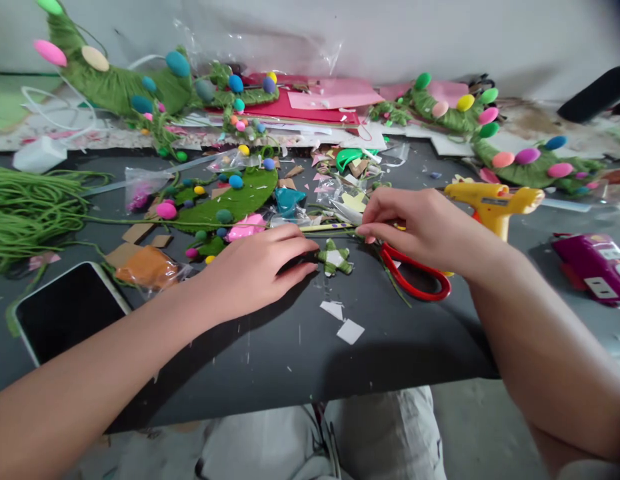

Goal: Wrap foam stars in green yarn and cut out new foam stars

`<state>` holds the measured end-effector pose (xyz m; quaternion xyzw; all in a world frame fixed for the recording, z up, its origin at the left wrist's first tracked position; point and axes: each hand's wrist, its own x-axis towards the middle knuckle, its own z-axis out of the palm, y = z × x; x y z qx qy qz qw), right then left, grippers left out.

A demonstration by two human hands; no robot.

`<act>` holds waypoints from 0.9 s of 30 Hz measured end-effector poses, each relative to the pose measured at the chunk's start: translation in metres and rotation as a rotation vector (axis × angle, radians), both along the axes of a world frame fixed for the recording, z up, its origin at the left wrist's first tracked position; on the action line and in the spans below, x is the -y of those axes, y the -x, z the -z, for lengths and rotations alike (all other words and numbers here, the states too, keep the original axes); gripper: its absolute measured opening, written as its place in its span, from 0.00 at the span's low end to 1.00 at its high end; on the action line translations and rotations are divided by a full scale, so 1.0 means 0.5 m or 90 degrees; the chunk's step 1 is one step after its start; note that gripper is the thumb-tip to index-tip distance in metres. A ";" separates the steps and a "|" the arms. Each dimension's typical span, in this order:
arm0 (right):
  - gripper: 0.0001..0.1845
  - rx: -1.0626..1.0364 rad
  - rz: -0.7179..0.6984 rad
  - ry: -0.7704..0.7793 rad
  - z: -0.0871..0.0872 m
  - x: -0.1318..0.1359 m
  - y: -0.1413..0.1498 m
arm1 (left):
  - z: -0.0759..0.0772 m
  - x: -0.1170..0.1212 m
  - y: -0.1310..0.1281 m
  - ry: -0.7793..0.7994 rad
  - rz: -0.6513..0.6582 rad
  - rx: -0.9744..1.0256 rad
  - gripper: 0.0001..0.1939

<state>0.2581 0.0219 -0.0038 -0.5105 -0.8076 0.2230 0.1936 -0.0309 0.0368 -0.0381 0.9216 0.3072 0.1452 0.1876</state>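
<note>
A small star wrapped in green yarn [335, 259], with a white patch in its centre, lies on the dark table. My left hand [270, 263] rests palm down just left of it, fingers slightly apart and their tips at the star's edge. Beyond the star, my right hand [410, 223] has its thumb and fingertips drawn together in a pinch; whatever is between them is too small to make out. Red-handled scissors [423, 293] lie beneath that hand, their blades hidden. A thin yellow stick [325, 227] stretches between the two hands.
A yellow glue gun [495, 200] and a purple object [595, 267] are on the right. Green yarn [35, 213] and a phone [73, 313] occupy the left. Paper scraps [351, 331] lie in front; yarn-wrapped crescents [125, 83] with coloured balls stand at the back.
</note>
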 end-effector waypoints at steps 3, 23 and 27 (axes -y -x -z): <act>0.09 -0.012 -0.028 -0.017 0.008 0.000 0.015 | 0.008 0.000 -0.007 -0.032 -0.008 -0.020 0.17; 0.07 -0.121 -0.024 0.048 0.021 0.012 0.054 | 0.022 0.007 -0.018 -0.105 -0.019 0.015 0.13; 0.06 -0.132 -0.026 0.067 0.022 0.013 0.057 | 0.031 0.002 -0.021 -0.093 -0.019 0.029 0.10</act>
